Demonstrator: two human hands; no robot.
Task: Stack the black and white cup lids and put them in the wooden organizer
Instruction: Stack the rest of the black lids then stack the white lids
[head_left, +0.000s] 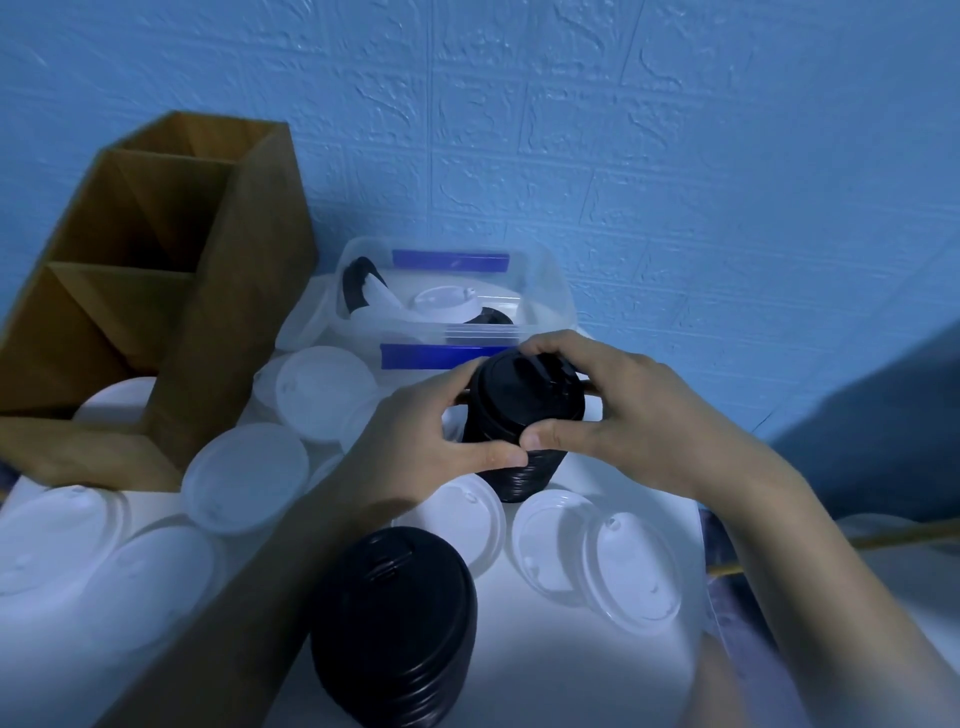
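A tall stack of black cup lids (519, 415) stands on the white table, just in front of the clear box. My left hand (431, 441) grips its left side and my right hand (613, 415) grips its right side and top, thumbs meeting at the front. A second stack of black lids (395, 618) lies tilted in the foreground, untouched. Several loose white lids (247, 478) are scattered over the table. The wooden organizer (234, 291) stands at the left, with a white lid stack (119, 400) in its lowest compartment.
A clear plastic box (540, 291) with blue clips sits at the back, holding a few black and white lids. A blue textured wall rises right behind it. A dark blue cloth-like shape (872, 415) fills the right edge.
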